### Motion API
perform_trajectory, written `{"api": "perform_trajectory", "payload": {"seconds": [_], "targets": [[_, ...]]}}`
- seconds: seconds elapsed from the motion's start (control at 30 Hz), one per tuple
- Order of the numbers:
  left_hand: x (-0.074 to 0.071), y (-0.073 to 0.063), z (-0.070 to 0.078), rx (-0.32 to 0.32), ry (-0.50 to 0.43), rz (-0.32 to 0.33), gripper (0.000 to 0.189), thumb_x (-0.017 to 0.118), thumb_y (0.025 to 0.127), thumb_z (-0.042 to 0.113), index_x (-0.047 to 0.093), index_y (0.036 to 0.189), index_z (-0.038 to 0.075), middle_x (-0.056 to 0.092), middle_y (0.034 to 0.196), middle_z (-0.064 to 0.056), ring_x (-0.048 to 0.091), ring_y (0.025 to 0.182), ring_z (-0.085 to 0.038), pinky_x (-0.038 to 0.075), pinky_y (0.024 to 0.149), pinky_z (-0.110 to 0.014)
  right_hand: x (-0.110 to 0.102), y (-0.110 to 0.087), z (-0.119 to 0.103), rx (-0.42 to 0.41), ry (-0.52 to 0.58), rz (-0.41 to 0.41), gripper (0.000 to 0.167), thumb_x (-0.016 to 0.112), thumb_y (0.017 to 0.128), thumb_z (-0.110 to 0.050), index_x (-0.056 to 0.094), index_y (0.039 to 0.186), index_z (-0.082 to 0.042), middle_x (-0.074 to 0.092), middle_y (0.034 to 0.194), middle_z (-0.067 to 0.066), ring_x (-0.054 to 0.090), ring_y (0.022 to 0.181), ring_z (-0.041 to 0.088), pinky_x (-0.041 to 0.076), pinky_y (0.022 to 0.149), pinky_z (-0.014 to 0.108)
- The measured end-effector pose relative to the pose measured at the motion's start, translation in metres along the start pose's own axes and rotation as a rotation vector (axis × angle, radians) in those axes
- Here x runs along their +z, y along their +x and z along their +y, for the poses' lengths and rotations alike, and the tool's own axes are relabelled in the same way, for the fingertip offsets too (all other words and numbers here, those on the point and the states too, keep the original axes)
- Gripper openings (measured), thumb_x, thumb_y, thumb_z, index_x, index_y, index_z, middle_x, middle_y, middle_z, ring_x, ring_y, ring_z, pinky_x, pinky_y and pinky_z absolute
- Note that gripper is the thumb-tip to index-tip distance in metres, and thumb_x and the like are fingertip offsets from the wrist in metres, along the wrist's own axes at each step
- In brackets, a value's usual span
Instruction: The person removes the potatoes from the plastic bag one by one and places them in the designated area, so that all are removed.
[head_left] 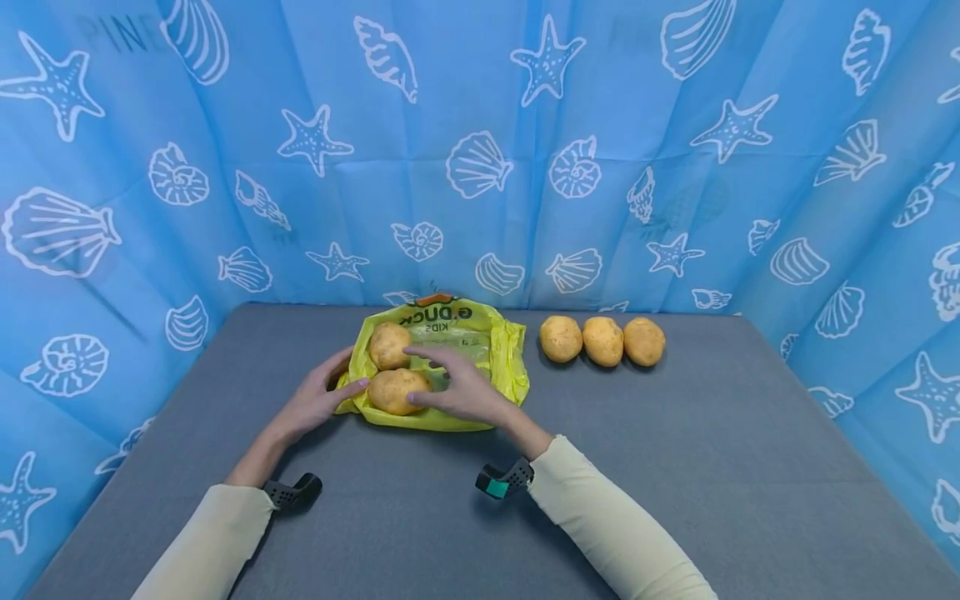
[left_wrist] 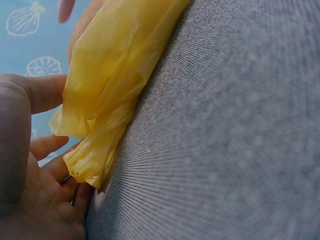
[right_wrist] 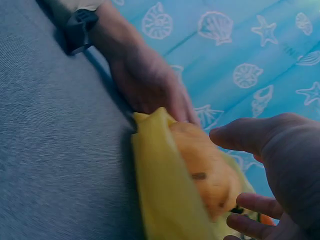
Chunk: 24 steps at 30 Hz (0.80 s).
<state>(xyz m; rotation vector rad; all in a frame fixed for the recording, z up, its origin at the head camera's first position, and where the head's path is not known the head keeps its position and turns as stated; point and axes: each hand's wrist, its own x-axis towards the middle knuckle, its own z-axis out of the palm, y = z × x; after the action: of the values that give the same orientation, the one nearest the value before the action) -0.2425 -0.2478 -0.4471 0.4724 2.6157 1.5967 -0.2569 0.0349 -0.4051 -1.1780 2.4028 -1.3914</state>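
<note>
A yellow-green plastic bag lies on its side on the grey table, its mouth spread wide. Two potatoes sit in its left half, a rear potato and a front potato. My left hand rests against the bag's left end, thumb along the rim and fingers behind the plastic. Over the potatoes, my right hand reaches in from the right with thumb and fingers spread apart. In the right wrist view, its thumb tip is close beside the potato.
Three more potatoes stand in a row right of the bag: a left one, a middle one and a right one. A blue curtain with white shells hangs behind the grey table and along its sides.
</note>
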Motion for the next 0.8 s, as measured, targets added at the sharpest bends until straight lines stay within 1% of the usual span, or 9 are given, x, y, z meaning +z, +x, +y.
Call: {"api": "perform_trajectory", "payload": {"seconds": [0.07,0.13,0.2,0.3,0.4,0.6,0.67,0.8], "targets": [[0.0,0.0,0.0,0.002,-0.001,-0.001,0.068,0.06,0.104,0.026,0.028,0.16,0.006,0.038,0.156,-0.023,0.038,0.141,-0.041,0.03,0.112,-0.061,0.005,0.002,0.002,-0.016,-0.014,-0.015,0.063,0.077,0.093,-0.017,0.05,0.149,-0.004,0.049,0.151,0.012,0.046,0.137,0.035,0.043,0.106,0.05],[0.0,-0.001,0.0,0.002,0.0,-0.001,0.068,0.06,0.104,0.027,0.027,0.16,0.006,0.039,0.156,-0.024,0.038,0.141,-0.041,0.03,0.111,-0.061,0.009,0.002,0.003,-0.011,-0.032,-0.025,0.062,0.077,0.093,-0.018,0.051,0.148,-0.006,0.051,0.15,0.011,0.046,0.138,0.032,0.041,0.109,0.047],[0.0,-0.001,0.0,0.001,0.002,0.0,0.068,0.06,0.104,0.027,0.027,0.16,0.006,0.039,0.156,-0.024,0.038,0.141,-0.041,0.03,0.111,-0.061,0.013,0.002,0.003,0.013,-0.059,-0.032,0.062,0.077,0.093,-0.021,0.052,0.148,-0.009,0.051,0.149,0.01,0.047,0.136,0.029,0.041,0.109,0.046],[0.0,-0.001,0.001,0.003,0.003,0.0,0.069,0.06,0.104,0.027,0.027,0.16,0.005,0.039,0.156,-0.024,0.039,0.141,-0.041,0.031,0.111,-0.06,0.016,0.002,0.004,0.058,-0.079,-0.034,0.062,0.077,0.093,-0.023,0.053,0.149,-0.014,0.052,0.144,0.011,0.048,0.13,0.026,0.042,0.106,0.046],[0.0,-0.001,0.001,0.001,0.008,0.001,0.069,0.06,0.104,0.027,0.027,0.16,0.006,0.039,0.156,-0.024,0.039,0.141,-0.041,0.031,0.111,-0.06,0.017,0.0,0.003,0.095,-0.079,-0.031,0.064,0.079,0.091,-0.025,0.053,0.15,-0.018,0.051,0.139,0.011,0.048,0.123,0.024,0.045,0.099,0.045],[0.0,-0.001,0.002,-0.015,0.014,0.003,0.069,0.061,0.104,0.028,0.027,0.16,0.007,0.039,0.156,-0.023,0.038,0.141,-0.041,0.031,0.111,-0.06,0.016,-0.001,0.002,0.149,-0.09,-0.018,0.069,0.082,0.088,-0.029,0.052,0.15,-0.026,0.047,0.126,0.01,0.045,0.11,0.021,0.047,0.088,0.042],[0.0,-0.001,0.001,-0.017,0.015,0.004,0.069,0.061,0.104,0.029,0.028,0.16,0.007,0.039,0.156,-0.023,0.038,0.141,-0.041,0.03,0.112,-0.06,0.016,-0.002,0.001,0.158,-0.094,-0.016,0.07,0.082,0.087,-0.03,0.052,0.15,-0.027,0.045,0.123,0.01,0.044,0.108,0.02,0.046,0.087,0.041],[0.0,0.0,0.001,-0.02,0.009,0.003,0.07,0.061,0.103,0.029,0.028,0.16,0.007,0.039,0.156,-0.023,0.037,0.141,-0.041,0.029,0.112,-0.06,0.015,-0.003,0.001,0.176,-0.089,-0.01,0.071,0.083,0.086,-0.029,0.052,0.15,-0.028,0.044,0.122,0.011,0.046,0.107,0.022,0.048,0.086,0.042]]}}
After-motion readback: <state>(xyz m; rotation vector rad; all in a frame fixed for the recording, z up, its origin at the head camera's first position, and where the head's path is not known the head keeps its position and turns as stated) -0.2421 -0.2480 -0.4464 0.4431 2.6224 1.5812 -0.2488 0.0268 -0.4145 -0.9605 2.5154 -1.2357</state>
